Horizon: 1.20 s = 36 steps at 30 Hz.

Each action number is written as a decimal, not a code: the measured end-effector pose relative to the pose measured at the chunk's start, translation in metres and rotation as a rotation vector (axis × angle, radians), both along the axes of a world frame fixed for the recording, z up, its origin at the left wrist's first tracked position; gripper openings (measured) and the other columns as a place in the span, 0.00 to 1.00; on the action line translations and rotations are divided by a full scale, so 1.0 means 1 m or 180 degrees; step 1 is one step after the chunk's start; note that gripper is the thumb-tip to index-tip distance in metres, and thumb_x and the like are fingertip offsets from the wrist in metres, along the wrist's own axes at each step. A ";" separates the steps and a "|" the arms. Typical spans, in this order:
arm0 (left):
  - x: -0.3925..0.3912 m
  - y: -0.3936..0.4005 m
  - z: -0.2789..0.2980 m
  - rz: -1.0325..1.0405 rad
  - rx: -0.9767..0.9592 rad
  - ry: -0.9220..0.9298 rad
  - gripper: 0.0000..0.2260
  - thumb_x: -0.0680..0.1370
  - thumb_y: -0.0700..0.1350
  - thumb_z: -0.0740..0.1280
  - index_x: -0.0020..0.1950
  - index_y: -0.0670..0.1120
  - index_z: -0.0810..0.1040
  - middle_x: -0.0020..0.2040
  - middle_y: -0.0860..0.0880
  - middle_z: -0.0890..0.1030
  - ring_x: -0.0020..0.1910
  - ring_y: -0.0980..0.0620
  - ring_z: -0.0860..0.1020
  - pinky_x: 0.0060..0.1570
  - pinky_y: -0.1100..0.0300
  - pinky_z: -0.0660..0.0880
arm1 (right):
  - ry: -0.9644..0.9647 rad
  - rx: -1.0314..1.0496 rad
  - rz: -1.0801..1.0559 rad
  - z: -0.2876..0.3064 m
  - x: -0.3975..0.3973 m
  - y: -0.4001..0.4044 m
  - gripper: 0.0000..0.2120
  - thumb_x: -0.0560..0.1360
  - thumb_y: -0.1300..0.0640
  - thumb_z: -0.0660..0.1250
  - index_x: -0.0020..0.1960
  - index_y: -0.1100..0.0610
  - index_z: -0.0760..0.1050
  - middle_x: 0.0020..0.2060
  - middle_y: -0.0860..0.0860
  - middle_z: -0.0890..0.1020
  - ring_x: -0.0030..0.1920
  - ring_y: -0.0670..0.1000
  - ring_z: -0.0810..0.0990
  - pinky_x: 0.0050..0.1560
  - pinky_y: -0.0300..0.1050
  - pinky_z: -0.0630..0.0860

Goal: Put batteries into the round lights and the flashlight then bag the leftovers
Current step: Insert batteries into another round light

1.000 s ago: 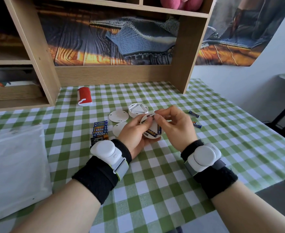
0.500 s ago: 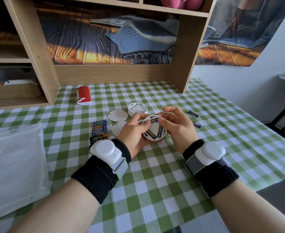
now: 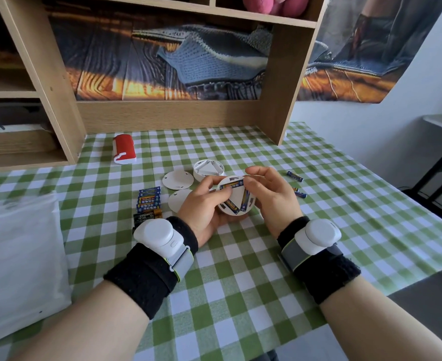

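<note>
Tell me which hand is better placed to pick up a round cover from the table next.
Probably the left hand: the two loose covers lie just beyond and beside it. The right hand is farther away, across the round light that both hands hold.

looks like a room in a home, set up as a small hobby corner. a green-and-white checked tablecloth (image 3: 240, 295) covers the table, and a light wooden shelf unit (image 3: 58, 100) stands at its far edge. a printed backdrop of wood planks and blue knitwear (image 3: 175, 61) hangs behind it against a plain pale wall (image 3: 371, 131). up on the top shelf sits something pink and plush (image 3: 274, 5), possibly a soft toy, cut off by the frame.
</note>
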State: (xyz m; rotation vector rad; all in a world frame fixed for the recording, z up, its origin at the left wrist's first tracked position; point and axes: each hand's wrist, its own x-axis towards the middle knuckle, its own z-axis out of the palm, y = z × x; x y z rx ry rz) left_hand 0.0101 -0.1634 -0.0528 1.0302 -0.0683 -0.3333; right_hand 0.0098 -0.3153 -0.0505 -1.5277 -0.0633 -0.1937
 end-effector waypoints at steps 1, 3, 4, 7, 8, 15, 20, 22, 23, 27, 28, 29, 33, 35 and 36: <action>0.000 0.001 0.000 0.0020 -0.0072 0.0038 0.14 0.80 0.32 0.60 0.66 0.35 0.71 0.60 0.32 0.78 0.54 0.34 0.80 0.49 0.38 0.80 | 0.0064 0.0132 0.0009 0.001 0.000 0.000 0.03 0.77 0.57 0.67 0.51 0.54 0.79 0.43 0.52 0.84 0.45 0.53 0.82 0.49 0.53 0.78; 0.000 0.003 0.000 0.0063 -0.0215 0.0132 0.16 0.79 0.30 0.59 0.67 0.36 0.71 0.61 0.31 0.78 0.58 0.31 0.79 0.50 0.38 0.80 | 0.0145 0.0221 -0.0012 0.003 -0.002 0.001 0.07 0.79 0.56 0.64 0.50 0.55 0.80 0.44 0.55 0.85 0.47 0.55 0.83 0.47 0.52 0.78; 0.000 0.004 0.001 0.0107 -0.0290 0.0191 0.17 0.79 0.30 0.58 0.67 0.36 0.70 0.62 0.31 0.78 0.59 0.30 0.78 0.51 0.38 0.80 | 0.0175 0.0124 -0.0025 0.004 -0.002 0.002 0.08 0.79 0.55 0.63 0.50 0.55 0.81 0.46 0.55 0.85 0.48 0.55 0.83 0.47 0.53 0.78; -0.006 0.010 0.009 0.0197 -0.0467 0.0333 0.18 0.79 0.30 0.56 0.68 0.36 0.70 0.63 0.31 0.77 0.60 0.29 0.77 0.53 0.38 0.79 | 0.0183 -0.0411 -0.0059 0.008 -0.005 0.009 0.11 0.78 0.50 0.63 0.51 0.52 0.83 0.48 0.53 0.86 0.52 0.54 0.84 0.55 0.59 0.80; -0.008 0.011 0.012 0.0207 -0.0458 0.0349 0.18 0.79 0.30 0.56 0.68 0.36 0.70 0.63 0.30 0.77 0.60 0.29 0.77 0.53 0.39 0.79 | 0.0186 -0.0604 -0.0069 0.011 -0.005 0.011 0.11 0.78 0.49 0.62 0.50 0.50 0.83 0.47 0.51 0.86 0.51 0.53 0.84 0.56 0.60 0.79; -0.019 0.049 0.019 0.0358 -0.0470 0.0398 0.18 0.79 0.30 0.55 0.69 0.36 0.70 0.63 0.30 0.77 0.58 0.29 0.78 0.51 0.41 0.81 | 0.0063 -0.1365 -0.0058 0.025 -0.002 0.025 0.11 0.81 0.50 0.62 0.57 0.50 0.80 0.44 0.43 0.85 0.43 0.39 0.82 0.43 0.37 0.76; -0.028 0.104 0.030 0.0700 -0.0602 0.0403 0.20 0.79 0.29 0.52 0.70 0.34 0.68 0.65 0.30 0.76 0.62 0.30 0.77 0.54 0.40 0.79 | -0.0135 -0.1846 0.0138 0.029 0.005 0.059 0.07 0.78 0.52 0.67 0.55 0.47 0.80 0.46 0.40 0.83 0.46 0.40 0.81 0.46 0.30 0.75; -0.033 0.121 0.033 0.0776 -0.0607 0.0396 0.21 0.78 0.28 0.51 0.69 0.35 0.70 0.63 0.31 0.77 0.60 0.32 0.78 0.55 0.40 0.79 | -0.0203 -0.2116 0.0112 0.026 0.007 0.072 0.08 0.77 0.53 0.67 0.55 0.48 0.80 0.46 0.42 0.83 0.45 0.42 0.80 0.41 0.29 0.73; -0.035 0.128 0.034 0.0815 -0.0593 0.0386 0.21 0.78 0.28 0.51 0.68 0.35 0.70 0.63 0.31 0.77 0.59 0.32 0.79 0.55 0.41 0.79 | -0.0216 -0.2316 0.0116 0.024 0.009 0.077 0.09 0.77 0.53 0.67 0.57 0.49 0.79 0.47 0.43 0.83 0.45 0.45 0.80 0.41 0.31 0.72; -0.046 0.150 0.032 0.0978 -0.0482 0.0429 0.22 0.77 0.27 0.50 0.70 0.35 0.67 0.64 0.31 0.76 0.60 0.32 0.78 0.55 0.41 0.78 | 0.0003 -0.3391 0.0228 0.016 0.009 0.089 0.20 0.76 0.45 0.68 0.65 0.52 0.74 0.58 0.49 0.80 0.56 0.51 0.78 0.53 0.45 0.75; -0.048 0.154 0.032 0.0990 -0.0481 0.0447 0.22 0.77 0.28 0.51 0.71 0.36 0.67 0.64 0.31 0.76 0.61 0.31 0.78 0.55 0.40 0.78 | 0.0056 -0.3565 0.0227 0.015 0.009 0.090 0.23 0.75 0.42 0.68 0.66 0.52 0.73 0.59 0.50 0.79 0.58 0.53 0.77 0.55 0.48 0.76; -0.049 0.157 0.031 0.1005 -0.0470 0.0457 0.22 0.77 0.28 0.51 0.71 0.36 0.67 0.64 0.31 0.76 0.61 0.31 0.77 0.56 0.40 0.78 | 0.0084 -0.3709 0.0227 0.013 0.009 0.092 0.26 0.74 0.39 0.68 0.66 0.51 0.72 0.59 0.51 0.79 0.59 0.54 0.76 0.56 0.50 0.76; -0.049 0.164 0.031 0.1049 -0.0351 0.0426 0.21 0.78 0.29 0.51 0.71 0.35 0.67 0.64 0.31 0.76 0.61 0.31 0.78 0.59 0.39 0.76 | 0.0117 -0.4000 0.0213 0.009 0.009 0.097 0.29 0.72 0.35 0.67 0.66 0.51 0.71 0.59 0.51 0.79 0.62 0.54 0.73 0.57 0.51 0.75; -0.049 0.164 0.032 0.1058 -0.0343 0.0397 0.20 0.78 0.30 0.51 0.69 0.35 0.68 0.63 0.31 0.77 0.61 0.31 0.78 0.61 0.39 0.74 | 0.0140 -0.4017 0.0229 0.009 0.010 0.098 0.29 0.72 0.36 0.68 0.67 0.51 0.71 0.60 0.51 0.78 0.64 0.55 0.71 0.59 0.50 0.74; -0.049 0.164 0.033 0.1050 -0.0348 0.0380 0.20 0.78 0.30 0.51 0.68 0.35 0.69 0.63 0.31 0.77 0.61 0.31 0.77 0.62 0.39 0.74 | 0.0178 -0.3965 0.0250 0.010 0.010 0.098 0.29 0.72 0.37 0.69 0.67 0.51 0.70 0.61 0.51 0.78 0.64 0.55 0.71 0.59 0.49 0.73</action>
